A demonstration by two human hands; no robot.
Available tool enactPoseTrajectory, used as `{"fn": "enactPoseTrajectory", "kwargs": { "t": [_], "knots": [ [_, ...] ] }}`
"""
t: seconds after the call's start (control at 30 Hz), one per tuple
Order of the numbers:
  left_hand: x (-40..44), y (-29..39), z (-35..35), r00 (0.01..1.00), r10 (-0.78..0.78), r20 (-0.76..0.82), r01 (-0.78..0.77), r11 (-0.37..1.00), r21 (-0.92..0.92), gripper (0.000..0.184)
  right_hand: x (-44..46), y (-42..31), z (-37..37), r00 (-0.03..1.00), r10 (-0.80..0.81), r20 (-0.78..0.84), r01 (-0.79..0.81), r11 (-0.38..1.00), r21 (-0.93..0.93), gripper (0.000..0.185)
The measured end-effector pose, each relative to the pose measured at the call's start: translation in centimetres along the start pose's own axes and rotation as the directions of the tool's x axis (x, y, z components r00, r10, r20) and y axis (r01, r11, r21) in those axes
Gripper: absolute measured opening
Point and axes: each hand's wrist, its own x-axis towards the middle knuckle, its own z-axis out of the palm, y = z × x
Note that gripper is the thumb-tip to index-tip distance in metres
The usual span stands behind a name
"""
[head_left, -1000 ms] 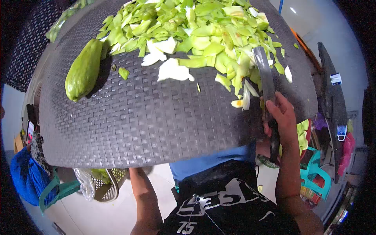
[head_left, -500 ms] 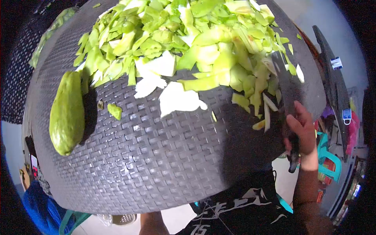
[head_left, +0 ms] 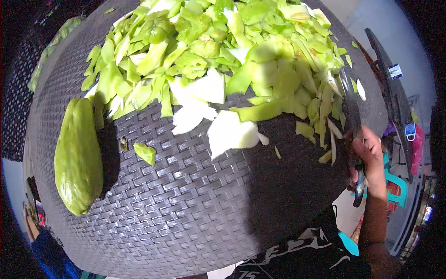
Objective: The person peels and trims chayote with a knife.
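My right hand [head_left: 370,156] is closed round the dark handle of a knife [head_left: 351,104] at the table's right edge. The blade points away from me, beside the heap of peels. A whole green chayote [head_left: 78,158] lies on the left of the dark woven-pattern table [head_left: 181,195]. Across the far side spreads a heap of green peels [head_left: 195,60]. Pale, brightly lit pieces [head_left: 232,135] lie at its near edge. One small green scrap [head_left: 145,153] rests apart, nearer the chayote. My left hand is out of view.
Beyond the table's left edge is a bag with green contents [head_left: 53,46]. To the right are a dark board-like panel [head_left: 395,93] with a tag and a turquoise chair [head_left: 397,188]. A shadow covers the table's near right part.
The view has shifted, so the chayote appears larger and lower, and the heap sits slightly lower and further right. My right hand still grips the knife at the right edge.
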Motion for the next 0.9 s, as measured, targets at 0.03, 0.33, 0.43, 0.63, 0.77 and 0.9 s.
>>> {"fn": "enactPoseTrajectory", "kwargs": {
  "t": [0.03,0.33,0.43,0.63,0.77,0.9],
  "knots": [
    [0.1,0.1,-0.1,1.0,0.003,0.003,-0.003,1.0,0.0,0.053,-0.2,-1.3,0.5,0.998,0.051,0.046,-0.053,0.998,0.038,0.037],
    [-0.9,0.0,-2.0,0.998,0.02,0.063,-0.022,0.999,0.032,0.055,-0.1,0.5,0.1,0.997,0.041,-0.069,-0.042,0.999,-0.003,0.032],
    [-1.4,0.1,-3.5,0.997,0.021,0.081,-0.025,0.998,0.049,0.056,0.2,0.9,0.4,0.983,0.126,-0.132,-0.121,0.992,0.043,0.036],
    [-3.2,0.5,-7.7,0.99,0.032,0.136,-0.046,0.994,0.098,0.057,0.2,-1.0,-0.9,0.98,0.169,0.106,-0.167,0.986,-0.022,0.037],
    [-5.4,1.2,-11.5,0.984,0.04,0.176,-0.066,0.988,0.141,0.058,0.1,-3.2,-1.0,0.946,0.184,0.266,-0.21,0.975,0.074,0.031],
    [-8.1,2.7,-16.2,0.97,0.08,0.229,-0.119,0.98,0.159,0.059,0.6,-2.6,-1.6,0.932,0.152,0.329,-0.175,0.984,0.042,0.029]
  ]
}}
